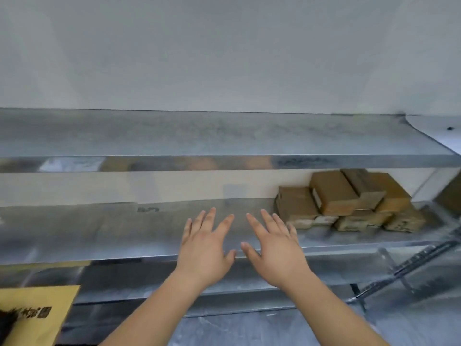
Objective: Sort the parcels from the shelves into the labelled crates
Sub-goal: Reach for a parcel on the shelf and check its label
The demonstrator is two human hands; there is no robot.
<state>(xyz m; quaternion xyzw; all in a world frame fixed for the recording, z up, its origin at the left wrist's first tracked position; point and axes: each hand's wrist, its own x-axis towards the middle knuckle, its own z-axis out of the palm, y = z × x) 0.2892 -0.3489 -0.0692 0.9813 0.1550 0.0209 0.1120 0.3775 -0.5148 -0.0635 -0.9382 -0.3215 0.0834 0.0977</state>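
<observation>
Two bare hands reach toward a grey metal shelf [124,231], the middle of three tiers. The left hand [204,248] and the right hand [274,248] are both spread flat, fingers straight, holding nothing. To the right, against the white back wall, sits a stack of small brown cardboard parcels [349,201], piled in two loose layers, some with pale labels. They look light and stiff, likely easy to lift one at a time by gripping opposite sides. A yellow cardboard box [35,313] shows at lower left. No crate is visible.
</observation>
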